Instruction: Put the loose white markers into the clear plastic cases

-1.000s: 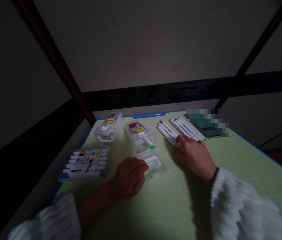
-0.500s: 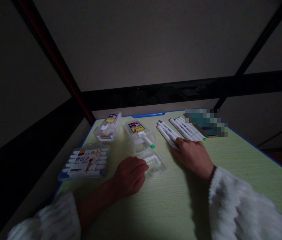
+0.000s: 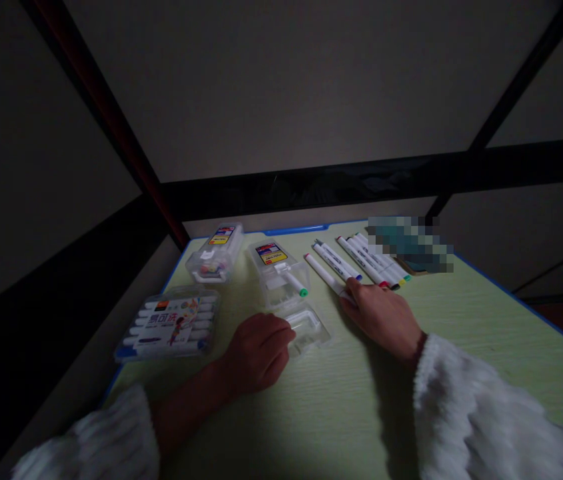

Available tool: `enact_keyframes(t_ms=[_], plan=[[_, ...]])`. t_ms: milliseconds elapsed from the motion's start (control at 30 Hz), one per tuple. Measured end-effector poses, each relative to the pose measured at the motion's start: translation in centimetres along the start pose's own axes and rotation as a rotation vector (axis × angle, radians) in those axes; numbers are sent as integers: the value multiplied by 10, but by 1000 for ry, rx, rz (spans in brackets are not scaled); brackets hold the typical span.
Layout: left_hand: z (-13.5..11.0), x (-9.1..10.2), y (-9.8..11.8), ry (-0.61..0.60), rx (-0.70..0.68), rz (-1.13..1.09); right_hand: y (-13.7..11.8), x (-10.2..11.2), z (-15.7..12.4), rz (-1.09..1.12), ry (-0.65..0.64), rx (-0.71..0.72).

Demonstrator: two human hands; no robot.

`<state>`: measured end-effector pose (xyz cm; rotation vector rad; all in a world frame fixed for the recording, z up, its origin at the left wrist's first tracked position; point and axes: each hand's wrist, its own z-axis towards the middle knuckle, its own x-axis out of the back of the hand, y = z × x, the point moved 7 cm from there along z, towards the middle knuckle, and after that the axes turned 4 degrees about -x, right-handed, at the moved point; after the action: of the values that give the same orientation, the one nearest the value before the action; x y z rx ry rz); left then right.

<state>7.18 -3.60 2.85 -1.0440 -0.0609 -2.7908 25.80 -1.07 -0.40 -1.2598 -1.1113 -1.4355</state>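
Note:
My right hand (image 3: 384,319) is closed on the near end of a white marker (image 3: 322,269) with a red tip, which lies slanted on the table. Just right of it lie a pair of white markers (image 3: 337,259), one with a blue end, and a further row of white markers (image 3: 368,260) with coloured ends. My left hand (image 3: 260,352) is curled, its fingertips at the open lid of a clear plastic case (image 3: 276,267). Inside that case a green-ended marker (image 3: 294,283) sticks out toward me. Whether the left fingers pinch the lid (image 3: 314,328) is mostly visible: they hold its left edge.
A second clear case (image 3: 218,252) with colourful contents stands at the back left. Nearer on the left lies a flat clear box of markers (image 3: 167,325). A partly blurred teal notebook (image 3: 411,247) rests at the back right. The table (image 3: 476,320) has a blue edge, with a wall behind.
My right hand has drawn the red-tipped marker slightly left, apart from the pair beside it. My left hand stays in place at the lid.

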Motion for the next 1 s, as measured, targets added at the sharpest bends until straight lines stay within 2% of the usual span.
enact_keyframes(t_ms=[200, 500, 733, 1000], plan=[[1, 0, 0, -4, 1, 3, -3, 2, -1, 29, 12, 11], [0, 1, 0, 10, -6, 8, -3, 17, -2, 178, 195, 4], [1, 1, 0, -3, 5, 2, -8, 38, -13, 435, 462, 145], [0, 0, 0, -5, 12, -2, -14, 46, -22, 557, 546, 272]])
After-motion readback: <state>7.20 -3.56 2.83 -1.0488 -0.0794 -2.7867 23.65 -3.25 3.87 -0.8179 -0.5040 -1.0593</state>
